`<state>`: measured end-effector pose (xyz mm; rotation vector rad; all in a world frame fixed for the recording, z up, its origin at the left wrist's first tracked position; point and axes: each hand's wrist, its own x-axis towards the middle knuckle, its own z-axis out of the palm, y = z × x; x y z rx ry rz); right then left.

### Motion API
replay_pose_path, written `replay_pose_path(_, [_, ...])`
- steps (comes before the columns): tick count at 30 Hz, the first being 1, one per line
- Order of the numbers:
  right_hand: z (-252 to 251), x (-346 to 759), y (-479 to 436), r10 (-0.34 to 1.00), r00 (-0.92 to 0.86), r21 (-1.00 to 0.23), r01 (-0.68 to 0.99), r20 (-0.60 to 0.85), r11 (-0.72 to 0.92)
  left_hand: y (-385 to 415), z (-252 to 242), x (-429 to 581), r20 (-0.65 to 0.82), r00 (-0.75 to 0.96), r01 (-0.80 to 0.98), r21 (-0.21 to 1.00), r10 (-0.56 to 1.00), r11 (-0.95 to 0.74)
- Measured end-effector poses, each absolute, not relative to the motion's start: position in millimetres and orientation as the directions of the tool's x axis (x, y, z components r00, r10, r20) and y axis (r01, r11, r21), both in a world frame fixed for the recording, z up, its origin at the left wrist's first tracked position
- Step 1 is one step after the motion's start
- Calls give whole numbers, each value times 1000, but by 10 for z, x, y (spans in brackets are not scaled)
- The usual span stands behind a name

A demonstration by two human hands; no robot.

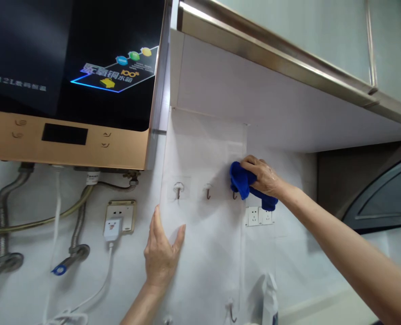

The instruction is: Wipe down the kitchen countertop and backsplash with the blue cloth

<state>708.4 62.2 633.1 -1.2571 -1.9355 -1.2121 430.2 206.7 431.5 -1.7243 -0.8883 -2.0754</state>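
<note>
My right hand (pixel 260 175) is closed around a blue cloth (pixel 243 180), pressing it against the white wall panel (pixel 203 253) near its right edge. Part of the cloth hangs down below the wrist, and the rightmost wall hook (pixel 235 195) is partly covered by it. Two more hooks stand in line to the left, a middle hook (pixel 208 193) and a left hook (pixel 178 192) on a clear backing. Against the panel's left edge rests my left hand (pixel 163 253), holding nothing, with its thumb spread from the fingers.
A water heater (pixel 65 135) hangs at upper left, with metal pipes below. Beside them a white plug (pixel 113 229) sits in a socket. Overhead is a wall cabinet (pixel 241 90). A range hood (pixel 380 194) is at right. Double sockets (pixel 259 216) and a white bag (pixel 270 298) are nearby.
</note>
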Motion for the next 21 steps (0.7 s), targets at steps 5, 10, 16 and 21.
replay_pose_path(5, [6190,7139,665,340,-343,278,934,876,226,2039,4327,4289,965,-223,599,247,137,-761])
replay_pose_path(10, [6232,6998,693,351,-309,258,948,884,185,2016,4323,4295,954,-234,600,292,186,-744])
replay_pose_path(16, [6394,6479,827,425,-406,372,914,809,165,2042,4317,4311,950,-253,595,300,181,-746])
replay_pose_path(21, [6548,6126,902,472,-394,384,915,789,123,2050,4320,4301,944,-239,566,326,228,-757])
